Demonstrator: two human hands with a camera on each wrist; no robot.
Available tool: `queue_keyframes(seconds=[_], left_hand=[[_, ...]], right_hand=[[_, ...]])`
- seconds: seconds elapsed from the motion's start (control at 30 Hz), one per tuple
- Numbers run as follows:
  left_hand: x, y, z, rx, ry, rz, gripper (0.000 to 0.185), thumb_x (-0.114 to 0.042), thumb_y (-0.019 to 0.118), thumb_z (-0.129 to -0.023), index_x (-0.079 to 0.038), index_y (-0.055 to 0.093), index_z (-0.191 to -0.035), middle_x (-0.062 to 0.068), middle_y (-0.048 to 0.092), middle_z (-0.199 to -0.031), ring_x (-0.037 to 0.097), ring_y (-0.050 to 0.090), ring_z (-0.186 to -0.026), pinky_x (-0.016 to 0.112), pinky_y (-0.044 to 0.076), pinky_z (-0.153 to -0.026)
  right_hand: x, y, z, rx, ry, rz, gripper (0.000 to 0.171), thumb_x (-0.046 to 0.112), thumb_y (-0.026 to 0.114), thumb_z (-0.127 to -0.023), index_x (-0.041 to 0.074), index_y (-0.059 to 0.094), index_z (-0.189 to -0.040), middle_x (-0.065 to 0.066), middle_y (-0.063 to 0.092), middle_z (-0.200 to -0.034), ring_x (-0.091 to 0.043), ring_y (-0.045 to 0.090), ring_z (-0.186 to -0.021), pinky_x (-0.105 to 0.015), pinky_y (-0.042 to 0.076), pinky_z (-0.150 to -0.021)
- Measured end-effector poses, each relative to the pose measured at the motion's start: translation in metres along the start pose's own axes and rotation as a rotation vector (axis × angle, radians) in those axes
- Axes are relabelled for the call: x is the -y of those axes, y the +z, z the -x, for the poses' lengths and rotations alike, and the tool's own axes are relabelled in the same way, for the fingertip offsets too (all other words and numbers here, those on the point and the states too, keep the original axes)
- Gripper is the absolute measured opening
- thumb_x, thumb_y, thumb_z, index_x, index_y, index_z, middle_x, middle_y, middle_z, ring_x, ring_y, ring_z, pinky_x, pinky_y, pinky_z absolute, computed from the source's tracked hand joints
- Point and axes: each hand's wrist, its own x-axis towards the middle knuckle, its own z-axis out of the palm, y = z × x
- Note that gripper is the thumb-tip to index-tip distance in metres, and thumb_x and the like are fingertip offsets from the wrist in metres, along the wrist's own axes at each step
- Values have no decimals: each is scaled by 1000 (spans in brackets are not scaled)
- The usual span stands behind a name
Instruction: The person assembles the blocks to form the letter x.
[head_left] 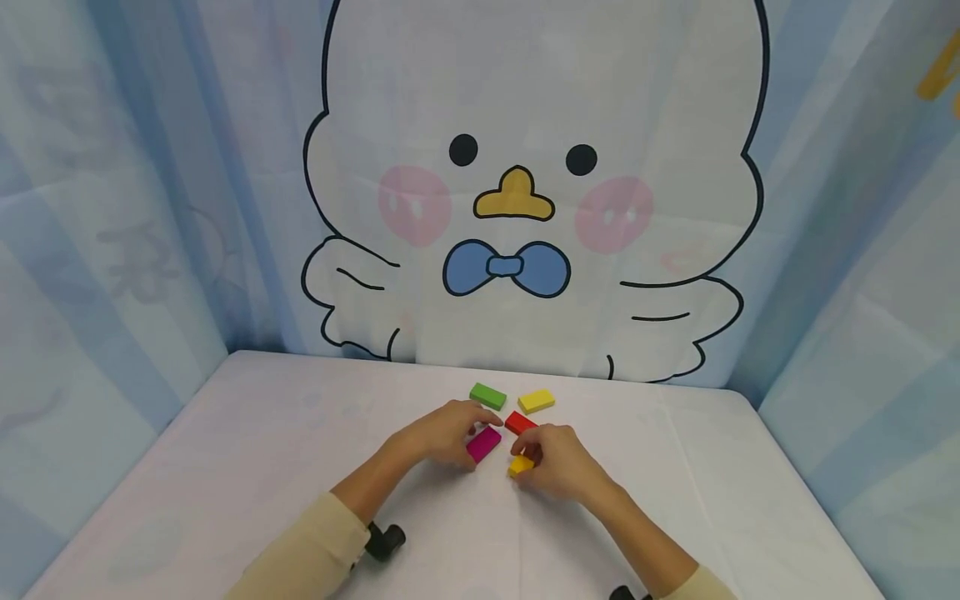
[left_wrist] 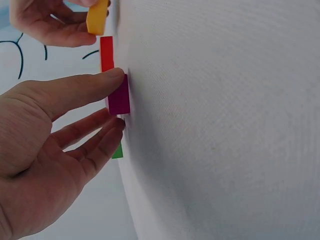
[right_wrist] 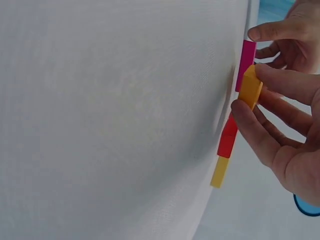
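Note:
A magenta block (head_left: 483, 445) lies on the table between the thumb and fingers of my left hand (head_left: 447, 433). In the left wrist view, the thumb overlaps one end of this magenta block (left_wrist: 119, 96) and the fingertips are at its other end. My right hand (head_left: 561, 463) pinches an orange-yellow block (head_left: 521, 466) between thumb and fingers. The right wrist view shows that orange-yellow block (right_wrist: 250, 87) tilted in the grip, in front of the magenta one. Just beyond the right fingers lies a red block (head_left: 520, 423), partly covered in the head view.
A green block (head_left: 488, 396) and a yellow block (head_left: 536, 402) lie farther back on the white-covered table (head_left: 300, 467). Behind the table hangs a curtain (head_left: 525, 333) printed with a cartoon bird. More curtain closes off both sides.

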Motion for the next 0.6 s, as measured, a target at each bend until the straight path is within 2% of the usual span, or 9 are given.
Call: queue_keyframes(seconds=[0.33,0.6], left_hand=[[0,1,-1,2,13,-10,67,-12,91,-79,-21,65,-140,2,66,-128,17,62,-109,30,61,-88],[-1,1,0,-3,14,-12,64,-15,91,-80,-20,67,-139,3,63,-133,16,62,-107,30,61,-89]], right_hand=[[13,1,20,-6,57,-17,21,14,91,-78,13,78,-95,2,63,-81,-14,55,-77,-24,50,-68],[20,4,32,19,35,-18,22,16,92,-78,12,77,-93,2,62,-78,-14,54,-75,-22,48,-65]])
